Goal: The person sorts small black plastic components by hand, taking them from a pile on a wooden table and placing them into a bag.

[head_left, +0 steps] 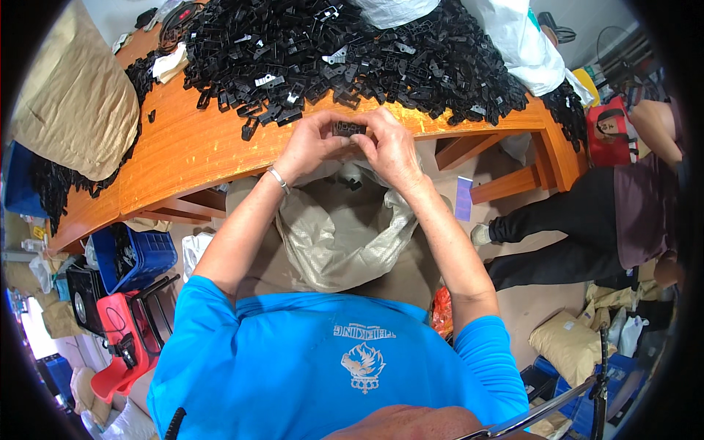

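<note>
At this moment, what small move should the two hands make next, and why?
Perhaps lower the small black part toward the pale woven sack and let it go: the left hand and right hand both hold it near the table edge, the sack gapes below them, and a dark piece seems to lie inside it already.

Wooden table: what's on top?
A wide heap of black parts and white bags. The table shows bare wood along its near edge; whatever lies beneath the heap is hidden.
</note>
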### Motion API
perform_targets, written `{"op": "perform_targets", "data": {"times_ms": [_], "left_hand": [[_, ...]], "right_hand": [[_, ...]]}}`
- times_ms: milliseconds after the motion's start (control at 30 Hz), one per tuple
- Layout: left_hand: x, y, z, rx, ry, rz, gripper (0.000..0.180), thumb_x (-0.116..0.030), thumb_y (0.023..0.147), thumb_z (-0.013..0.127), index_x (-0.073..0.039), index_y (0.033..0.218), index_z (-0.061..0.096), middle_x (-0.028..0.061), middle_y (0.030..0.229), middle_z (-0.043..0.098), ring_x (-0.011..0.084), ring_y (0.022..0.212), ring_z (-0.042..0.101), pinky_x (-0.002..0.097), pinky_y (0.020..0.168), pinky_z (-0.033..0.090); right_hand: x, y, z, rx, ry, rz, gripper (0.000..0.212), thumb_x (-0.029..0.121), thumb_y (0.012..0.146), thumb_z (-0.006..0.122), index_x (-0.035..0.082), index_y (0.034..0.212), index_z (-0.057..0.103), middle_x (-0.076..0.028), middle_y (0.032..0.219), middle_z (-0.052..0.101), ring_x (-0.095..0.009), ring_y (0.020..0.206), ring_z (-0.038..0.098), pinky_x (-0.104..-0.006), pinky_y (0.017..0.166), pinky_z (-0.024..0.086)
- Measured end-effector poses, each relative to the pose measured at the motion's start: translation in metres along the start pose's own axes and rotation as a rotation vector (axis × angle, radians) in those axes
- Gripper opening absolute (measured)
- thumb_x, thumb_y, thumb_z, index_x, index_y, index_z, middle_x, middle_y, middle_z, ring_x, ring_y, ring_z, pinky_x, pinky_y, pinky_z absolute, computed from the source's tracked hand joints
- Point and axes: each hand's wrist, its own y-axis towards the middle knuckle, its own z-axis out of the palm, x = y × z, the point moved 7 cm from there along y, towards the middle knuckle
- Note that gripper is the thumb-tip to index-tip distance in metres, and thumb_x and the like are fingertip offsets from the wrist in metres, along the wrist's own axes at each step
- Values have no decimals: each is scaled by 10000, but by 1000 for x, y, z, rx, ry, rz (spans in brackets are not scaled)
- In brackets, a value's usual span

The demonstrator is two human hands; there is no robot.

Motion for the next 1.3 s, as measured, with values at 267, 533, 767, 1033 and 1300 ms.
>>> {"op": "perform_targets", "data": {"times_ms": [267,533,767,1033,1300], "left_hand": [[-5,-17,10,107,-201,-17,376,-14,957,754,76,1307,652,99,1138,751,148,1009,737,300,918,610],[9,-40,29,118,-444,-147,301,-61,1018,692,30,1302,656,65,1141,736,107,993,696,271,902,581],[-15,-63,39,189,391,172,320,-173,904,812,-48,1188,735,120,1088,757,265,997,715,377,868,564],[-78,36,9,-445,769,511,365,-163,850,839,-38,1153,680,137,1049,685,336,1023,684,431,876,571],[-54,75,15,-361,968,395,323,-153,847,831,-52,1108,668,147,1059,674,350,1034,670,453,883,571]], "right_hand": [[4,-16,-2,1,3,-83,377,51,866,781,145,1229,744,-135,1020,647,-379,924,696,-478,778,568],[-22,-42,18,125,269,192,395,26,841,839,82,1223,754,-103,1032,698,-229,814,694,-376,753,573],[-51,-62,5,396,302,320,312,102,889,840,30,1179,752,-37,903,733,-110,816,664,-310,743,559],[-72,29,-9,-157,-290,116,213,173,922,753,27,1076,742,-202,1057,707,-391,884,742,-490,793,603],[-77,59,16,-54,-580,162,173,115,909,736,-3,1026,687,-209,1095,642,-391,919,755,-466,811,628]]}}
